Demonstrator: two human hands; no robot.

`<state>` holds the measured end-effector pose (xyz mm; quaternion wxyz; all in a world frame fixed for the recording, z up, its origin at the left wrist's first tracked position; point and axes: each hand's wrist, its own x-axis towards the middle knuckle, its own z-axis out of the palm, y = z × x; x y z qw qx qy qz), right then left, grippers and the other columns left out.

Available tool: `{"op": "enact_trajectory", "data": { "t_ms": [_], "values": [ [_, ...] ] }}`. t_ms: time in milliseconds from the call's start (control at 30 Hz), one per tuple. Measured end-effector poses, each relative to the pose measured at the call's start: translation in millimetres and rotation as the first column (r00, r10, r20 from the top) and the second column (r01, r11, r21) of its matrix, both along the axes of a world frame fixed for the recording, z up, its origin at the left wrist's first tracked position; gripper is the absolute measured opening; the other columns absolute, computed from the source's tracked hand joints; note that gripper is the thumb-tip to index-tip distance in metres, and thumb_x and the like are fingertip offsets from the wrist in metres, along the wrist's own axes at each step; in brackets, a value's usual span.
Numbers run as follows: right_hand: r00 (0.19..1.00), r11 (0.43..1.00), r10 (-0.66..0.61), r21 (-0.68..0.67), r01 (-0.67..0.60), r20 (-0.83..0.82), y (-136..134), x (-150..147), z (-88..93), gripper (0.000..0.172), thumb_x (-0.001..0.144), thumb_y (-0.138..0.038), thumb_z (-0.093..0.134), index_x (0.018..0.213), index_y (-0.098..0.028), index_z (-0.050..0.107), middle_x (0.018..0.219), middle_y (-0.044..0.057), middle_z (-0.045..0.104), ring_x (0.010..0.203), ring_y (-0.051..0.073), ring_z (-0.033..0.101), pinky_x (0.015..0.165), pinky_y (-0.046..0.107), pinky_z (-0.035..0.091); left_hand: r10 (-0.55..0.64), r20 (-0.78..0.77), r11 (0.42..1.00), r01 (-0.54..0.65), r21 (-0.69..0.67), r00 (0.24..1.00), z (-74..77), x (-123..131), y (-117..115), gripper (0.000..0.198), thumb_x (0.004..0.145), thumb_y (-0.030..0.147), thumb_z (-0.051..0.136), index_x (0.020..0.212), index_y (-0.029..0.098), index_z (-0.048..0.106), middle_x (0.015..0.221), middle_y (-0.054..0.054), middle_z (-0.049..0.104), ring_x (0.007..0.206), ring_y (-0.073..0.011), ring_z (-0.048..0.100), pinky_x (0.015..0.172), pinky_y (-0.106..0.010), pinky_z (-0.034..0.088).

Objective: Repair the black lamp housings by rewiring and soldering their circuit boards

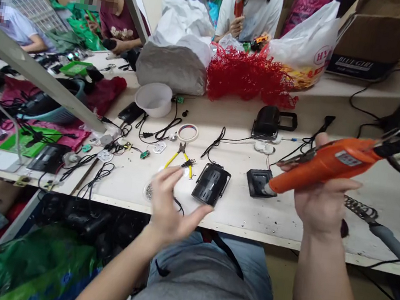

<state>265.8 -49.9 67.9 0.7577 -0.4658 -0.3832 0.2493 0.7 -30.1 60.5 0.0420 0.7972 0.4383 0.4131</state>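
Note:
My right hand [320,209] is wrapped round an orange electric screwdriver [326,163]. Its tip points left and down, over a small black square housing [257,182]; whether they touch I cannot tell. My left hand [167,210] has thumb and fingers apart, with nothing between them. Beside its thumb lies a black slotted casing [211,184] with a cord; contact between thumb and casing is unclear. Just beyond the left fingers are yellow-handled cutting pliers [180,156]. A dish of small metal screws [148,191] is partly hidden behind that hand.
Farther back stand another black casing [266,122], a roll of tape [188,132] and a white bowl [154,99]. Red netting [247,77] and a cardboard box [371,40] line the back. A soldering iron [391,241] rests at right. Several people sit nearby.

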Motion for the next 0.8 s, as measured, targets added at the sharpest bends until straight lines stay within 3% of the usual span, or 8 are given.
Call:
{"op": "enact_trajectory", "data": {
  "t_ms": [100, 200, 267, 433, 567, 667, 800],
  "values": [
    [0.986, 0.989, 0.149, 0.028, -0.147, -0.074, -1, -17, 1.1, 0.076, 0.074, -0.09, 0.046, 0.128, -0.039, 0.066, 0.088, 0.0, 0.071, 0.072, 0.02, 0.068, 0.08, 0.039, 0.061, 0.005, -0.16, 0.986, -0.031, -0.165, 0.987, -15.3, 28, 5, 0.091, 0.079, 0.074, 0.064, 0.145, 0.015, 0.041, 0.136, -0.023, 0.048, 0.127, -0.0393, 0.05, 0.099, -0.055, 0.047],
    [0.95, 0.957, 0.288, 0.017, -0.288, -0.121, -2, -31, 3.0, 0.077, 0.075, -0.09, 0.044, 0.129, -0.039, 0.065, 0.079, 0.0, 0.071, 0.076, 0.022, 0.071, 0.084, 0.042, 0.061, 0.015, -0.394, 0.927, -0.16, -0.338, 0.919, -22.8, 52, 13, 0.086, 0.08, 0.07, 0.066, 0.145, 0.018, 0.046, 0.131, -0.022, 0.053, 0.118, -0.0402, 0.057, 0.095, -0.053, 0.048],
    [0.923, 0.932, 0.359, -0.004, -0.363, -0.138, -3, -35, 2.5, 0.072, 0.075, -0.088, 0.05, 0.129, -0.042, 0.064, 0.081, -0.002, 0.071, 0.073, 0.022, 0.071, 0.079, 0.043, 0.061, -0.044, -0.46, 0.886, -0.178, -0.428, 0.887, -21.6, 56, 20, 0.082, 0.082, 0.065, 0.067, 0.146, 0.018, 0.045, 0.125, -0.02, 0.059, 0.111, -0.0379, 0.061, 0.091, -0.05, 0.05],
    [0.855, 0.852, 0.508, -0.088, -0.517, -0.1, -1, -37, -1.5, 0.083, 0.071, -0.091, 0.049, 0.134, -0.037, 0.06, 0.075, -0.001, 0.071, 0.064, 0.022, 0.068, 0.057, 0.037, 0.056, -0.285, -0.378, 0.806, 0.006, -0.592, 0.881, -10.3, 38, 31, 0.079, 0.077, 0.048, 0.078, 0.144, 0.021, 0.046, 0.132, -0.011, 0.063, 0.117, -0.0313, 0.062, 0.097, -0.042, 0.051],
    [0.883, 0.885, 0.458, -0.044, -0.464, -0.101, 5, -48, 6.5, 0.084, 0.067, -0.093, 0.052, 0.125, -0.033, 0.066, 0.066, 0.0, 0.067, 0.057, 0.021, 0.062, 0.05, 0.036, 0.05, -0.381, -0.375, 0.797, 0.094, -0.597, 0.845, -6.5, 32, 28, 0.073, 0.078, 0.037, 0.077, 0.142, 0.021, 0.047, 0.137, -0.01, 0.061, 0.124, -0.0315, 0.059, 0.105, -0.044, 0.048],
    [0.916, 0.925, 0.378, 0.031, -0.377, -0.137, 5, -61, 13.7, 0.074, 0.07, -0.091, 0.05, 0.113, -0.034, 0.07, 0.061, 0.0, 0.062, 0.049, 0.02, 0.056, 0.046, 0.037, 0.047, -0.359, -0.374, 0.799, 0.075, -0.596, 0.855, -9.6, 37, 22, 0.072, 0.079, 0.04, 0.074, 0.143, 0.02, 0.046, 0.138, -0.011, 0.059, 0.121, -0.0324, 0.059, 0.103, -0.047, 0.049],
    [0.903, 0.919, 0.393, 0.105, -0.38, -0.172, -4, -72, 10.7, 0.068, 0.073, -0.084, 0.053, 0.11, -0.03, 0.07, 0.067, 0.002, 0.064, 0.051, 0.021, 0.057, 0.047, 0.037, 0.044, -0.323, -0.339, 0.802, 0.065, -0.594, 0.884, -14.8, 41, 15, 0.071, 0.079, 0.037, 0.072, 0.143, 0.022, 0.046, 0.144, -0.009, 0.054, 0.123, -0.031, 0.058, 0.102, -0.046, 0.049]
  ]
}}
